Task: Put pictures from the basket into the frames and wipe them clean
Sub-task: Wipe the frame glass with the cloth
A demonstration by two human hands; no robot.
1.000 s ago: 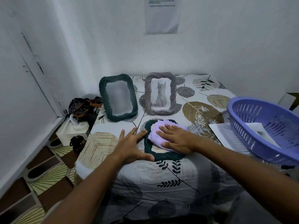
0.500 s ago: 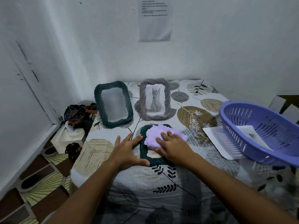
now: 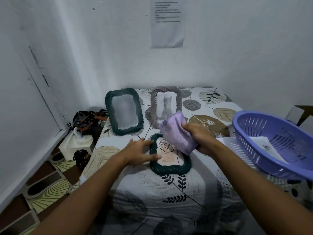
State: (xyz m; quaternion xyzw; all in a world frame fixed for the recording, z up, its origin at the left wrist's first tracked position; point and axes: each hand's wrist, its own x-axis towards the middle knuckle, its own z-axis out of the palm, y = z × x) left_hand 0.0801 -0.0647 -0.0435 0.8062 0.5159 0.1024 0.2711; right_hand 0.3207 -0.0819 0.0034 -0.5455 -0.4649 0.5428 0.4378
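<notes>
Above the ribbed green frame [image 3: 170, 168] steadied by the flat left hand [image 3: 141, 152], the right hand [image 3: 199, 139] grips a fuzzy lilac cloth [image 3: 176, 133].

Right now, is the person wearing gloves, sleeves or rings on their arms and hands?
No. The left hand and right hand are bare, with no gloves, rings or watch showing. Both forearms are uncovered as far as the picture reaches, so no sleeves are visible.

left hand [image 3: 138, 150] flat, right hand [image 3: 199, 138] gripping
</notes>
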